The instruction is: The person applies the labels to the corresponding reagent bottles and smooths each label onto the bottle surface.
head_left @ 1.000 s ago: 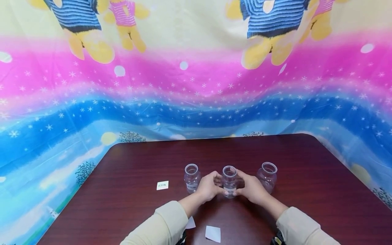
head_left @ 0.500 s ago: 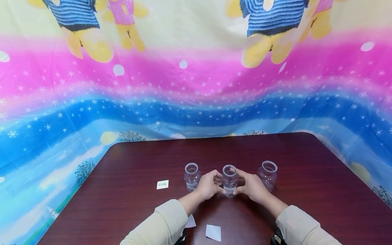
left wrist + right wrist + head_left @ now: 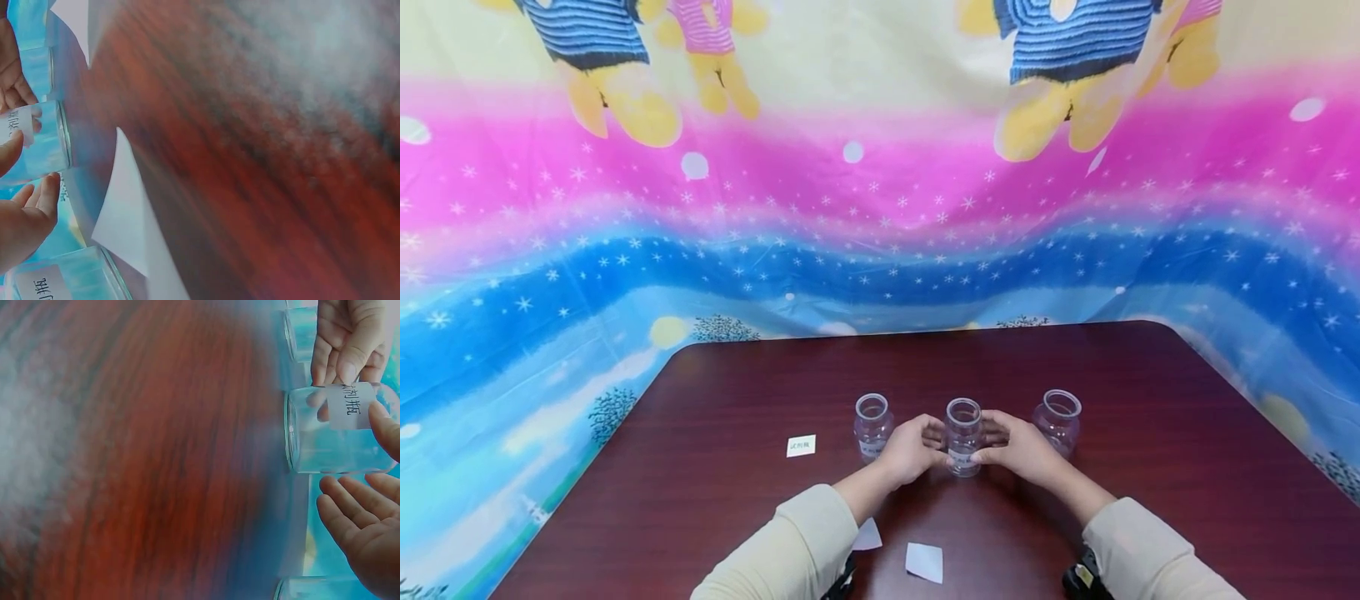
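A clear glass jar (image 3: pixel 964 417) with a white label (image 3: pixel 350 406) stands upright on the table between both hands. Handwritten characters show on the label. My left hand (image 3: pixel 912 454) holds the jar's left side, its thumb at the label's edge. From the other side my right hand (image 3: pixel 1018 450) holds the jar, with its thumb on the label and its fingers (image 3: pixel 350 503) spread along the glass. A second labelled jar (image 3: pixel 872 417) stands just left of the left hand, partly hidden by it. A third jar (image 3: pixel 1062 417) is behind the right hand, its lower part covered.
A small white paper with writing (image 3: pixel 801 446) lies left of the jars. Nearer the front edge lie a white paper piece (image 3: pixel 924 562) and another paper scrap (image 3: pixel 868 535), partly behind the left sleeve. A patterned cloth (image 3: pixel 880 192) hangs behind the dark red table (image 3: pixel 760 392).
The right thumb has shifted slightly upward over the label, covering more of its right part. Both hands stay at the middle jar. The whole head view has moved a little.
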### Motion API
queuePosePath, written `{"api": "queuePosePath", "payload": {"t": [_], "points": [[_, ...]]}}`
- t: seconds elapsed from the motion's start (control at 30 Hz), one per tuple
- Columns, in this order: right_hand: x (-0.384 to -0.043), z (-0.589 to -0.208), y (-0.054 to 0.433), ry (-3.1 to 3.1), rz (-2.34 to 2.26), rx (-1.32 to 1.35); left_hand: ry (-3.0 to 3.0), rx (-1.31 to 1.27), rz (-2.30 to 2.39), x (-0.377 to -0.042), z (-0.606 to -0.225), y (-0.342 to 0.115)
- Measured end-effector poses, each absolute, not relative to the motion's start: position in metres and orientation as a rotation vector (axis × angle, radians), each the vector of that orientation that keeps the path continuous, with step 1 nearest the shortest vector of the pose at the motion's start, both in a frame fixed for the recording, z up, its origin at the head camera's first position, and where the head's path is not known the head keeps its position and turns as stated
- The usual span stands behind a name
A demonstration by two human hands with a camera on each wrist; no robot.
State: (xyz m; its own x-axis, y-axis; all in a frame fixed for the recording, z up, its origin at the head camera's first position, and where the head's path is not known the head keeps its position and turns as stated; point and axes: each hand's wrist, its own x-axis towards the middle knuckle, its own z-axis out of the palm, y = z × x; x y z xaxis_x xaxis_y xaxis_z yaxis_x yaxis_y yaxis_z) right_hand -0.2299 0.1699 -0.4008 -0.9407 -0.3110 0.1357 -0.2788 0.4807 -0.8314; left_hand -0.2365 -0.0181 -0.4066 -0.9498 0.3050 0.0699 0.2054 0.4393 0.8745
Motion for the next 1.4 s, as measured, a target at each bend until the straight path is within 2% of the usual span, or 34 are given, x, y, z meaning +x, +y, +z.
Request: {"api": "queuePosePath", "payload": {"t": [0.9,1.4], "points": [[-0.184,-0.376,0.157,2.793,-1.598,-0.323,2.331,0.460,1.687,-0.199,-0.384,-0.059],[-0.176,-0.382,0.121,2.510,-1.686,-0.557,2.296,0.428,1.679,-0.185,-0.384,-0.105]]}}
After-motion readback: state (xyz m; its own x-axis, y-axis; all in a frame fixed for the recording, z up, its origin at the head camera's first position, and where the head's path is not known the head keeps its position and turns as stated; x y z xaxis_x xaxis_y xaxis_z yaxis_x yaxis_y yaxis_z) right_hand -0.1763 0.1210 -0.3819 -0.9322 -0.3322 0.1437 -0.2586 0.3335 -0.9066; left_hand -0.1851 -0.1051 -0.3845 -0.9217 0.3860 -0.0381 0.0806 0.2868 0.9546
